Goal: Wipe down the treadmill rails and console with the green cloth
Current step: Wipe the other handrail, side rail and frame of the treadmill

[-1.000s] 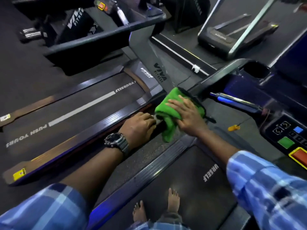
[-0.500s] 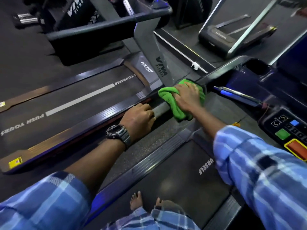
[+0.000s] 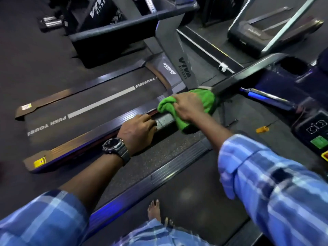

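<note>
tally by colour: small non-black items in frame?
Green: 2, cloth, console button
Orange: 1, safety clip
Yellow: 1, warning sticker
Total: 4

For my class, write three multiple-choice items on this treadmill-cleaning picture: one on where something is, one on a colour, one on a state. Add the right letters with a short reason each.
1. Where is the green cloth?
A. Wrapped over the handrail
B. Lying on the walking belt
C. Draped over the console

2. What colour is the square button on the console?
A. White
B. Green
C. Purple

3. What is the left hand doing?
A. Hanging free at the side
B. Pressing a console button
C. Gripping the handrail bare, with no cloth

Answers:
1 A: the right hand holds the cloth round the rail.
2 B: a green square shows at the picture's right edge.
3 C: its fingers curl over the rail, just short of the cloth.
</note>
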### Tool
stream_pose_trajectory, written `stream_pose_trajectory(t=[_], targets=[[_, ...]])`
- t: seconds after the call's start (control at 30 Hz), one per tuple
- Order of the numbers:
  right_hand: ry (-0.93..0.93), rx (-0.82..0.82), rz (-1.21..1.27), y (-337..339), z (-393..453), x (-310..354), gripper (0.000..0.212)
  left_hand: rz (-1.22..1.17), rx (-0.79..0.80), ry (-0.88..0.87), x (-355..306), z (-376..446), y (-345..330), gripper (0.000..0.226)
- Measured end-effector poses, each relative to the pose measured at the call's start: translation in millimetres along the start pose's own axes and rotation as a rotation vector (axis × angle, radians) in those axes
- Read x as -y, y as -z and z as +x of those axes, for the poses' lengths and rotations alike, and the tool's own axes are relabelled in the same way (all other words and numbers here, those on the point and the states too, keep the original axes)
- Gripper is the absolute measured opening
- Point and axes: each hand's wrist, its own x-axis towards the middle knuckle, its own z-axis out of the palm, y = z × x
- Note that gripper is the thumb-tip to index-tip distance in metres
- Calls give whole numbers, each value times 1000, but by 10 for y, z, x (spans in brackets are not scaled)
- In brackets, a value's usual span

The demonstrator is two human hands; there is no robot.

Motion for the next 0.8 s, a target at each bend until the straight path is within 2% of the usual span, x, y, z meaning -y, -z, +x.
stream_pose_trajectory(t=[0.1, 0.2, 0.27, 0.3, 0.37, 0.4, 0.47, 0.53, 0.6, 0.63, 0.7, 0.77, 0.8], targets=[[265, -34, 227, -221, -407, 248, 51, 20, -3, 38, -53, 26, 46, 30], [423, -77, 274, -279, -551, -189, 60, 21, 1, 67, -79, 0, 87, 22], [290, -108, 228, -210, -379, -348, 54, 28, 12, 110, -106, -21, 98, 24], [158, -118, 190, -134, -256, -289, 48, 32, 22, 132, -130, -8, 107, 25], [-34, -83, 78, -68, -98, 49, 39, 23, 48, 164, -180, 14, 124, 27], [-35, -63, 51, -98, -108, 252, 38, 16, 61, 165, -191, 20, 138, 28], [97, -74, 139, -218, -288, 479, 41, 2, 73, 138, -178, -4, 161, 34], [284, -134, 309, -354, -570, 290, 55, -8, 77, 108, -132, -53, 182, 43], [397, -197, 239, -394, -646, -103, 63, -8, 105, 89, -123, -90, 201, 48], [348, -194, 204, -374, -577, -252, 62, 3, 130, 95, -126, -87, 199, 47], [76, -166, 171, -286, -378, -234, 56, 22, 181, 118, -140, -64, 193, 35], [-161, -95, 156, -235, -219, 82, 46, 20, 213, 136, -134, -35, 195, 22], [-179, -82, 171, -248, -210, 281, 42, 13, 220, 134, -123, -32, 210, 20]])
